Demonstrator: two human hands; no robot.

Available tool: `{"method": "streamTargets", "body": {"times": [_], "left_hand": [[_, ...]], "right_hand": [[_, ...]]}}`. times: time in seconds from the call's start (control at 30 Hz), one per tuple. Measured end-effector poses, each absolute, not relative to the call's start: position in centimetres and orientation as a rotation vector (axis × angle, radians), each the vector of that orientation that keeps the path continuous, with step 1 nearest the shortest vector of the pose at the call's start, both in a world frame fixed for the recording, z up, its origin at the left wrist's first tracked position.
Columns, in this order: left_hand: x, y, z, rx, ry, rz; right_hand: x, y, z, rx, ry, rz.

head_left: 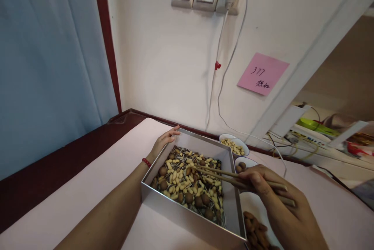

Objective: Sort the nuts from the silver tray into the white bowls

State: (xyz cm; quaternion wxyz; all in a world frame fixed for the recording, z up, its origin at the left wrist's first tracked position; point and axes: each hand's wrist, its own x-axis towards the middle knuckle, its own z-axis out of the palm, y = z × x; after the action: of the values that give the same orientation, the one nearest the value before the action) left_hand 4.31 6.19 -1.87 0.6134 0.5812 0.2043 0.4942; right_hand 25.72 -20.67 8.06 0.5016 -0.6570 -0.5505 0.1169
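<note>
A silver-rimmed rectangular box point(233, 213) holds a mix of peanuts point(175, 177), round brown nuts point(189, 197), almond-like brown nuts and striped sunflower seeds. My left hand point(164, 140), with a red bead bracelet at its wrist, grips the box's far left corner, its fingertips over the rim. My right hand point(271, 191) is closed around a pair of wooden chopsticks point(224, 176). Their tips reach down among the nuts near the middle of the box. I cannot make out whether a nut is pinched between them.
Right of the box stand a bowl of pale peanuts point(233, 146), a bowl with round nuts point(241, 167), and a bowl of long brown nuts point(255, 230), partly behind my right hand. White cables point(222, 82) hang from the wall socket. A blue curtain point(49, 66) hangs left.
</note>
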Motion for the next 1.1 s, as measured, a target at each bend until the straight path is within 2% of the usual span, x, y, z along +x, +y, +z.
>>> {"method": "streamTargets", "body": {"times": [0.17,0.33,0.67,0.97,1.1], "left_hand": [[4.3,6.4,-1.8,1.342,0.466,1.145],[4.2,6.4,-1.6,1.349,0.476,1.142],[4.4,6.2,-1.3,1.334,0.489,1.136],[4.4,5.7,-1.0,1.322,0.495,1.144],[4.4,5.7,-0.9,1.312,0.493,1.137]], "right_hand": [[26.0,-22.2,9.9,-1.559,-0.976,0.036],[29.0,-21.5,9.2,-1.492,-0.783,-0.088],[28.7,-21.4,9.2,-1.509,-0.901,0.001],[27.3,-23.3,10.8,-1.700,-1.489,0.291],[26.9,-22.5,10.6,-1.707,-1.579,0.354]]}}
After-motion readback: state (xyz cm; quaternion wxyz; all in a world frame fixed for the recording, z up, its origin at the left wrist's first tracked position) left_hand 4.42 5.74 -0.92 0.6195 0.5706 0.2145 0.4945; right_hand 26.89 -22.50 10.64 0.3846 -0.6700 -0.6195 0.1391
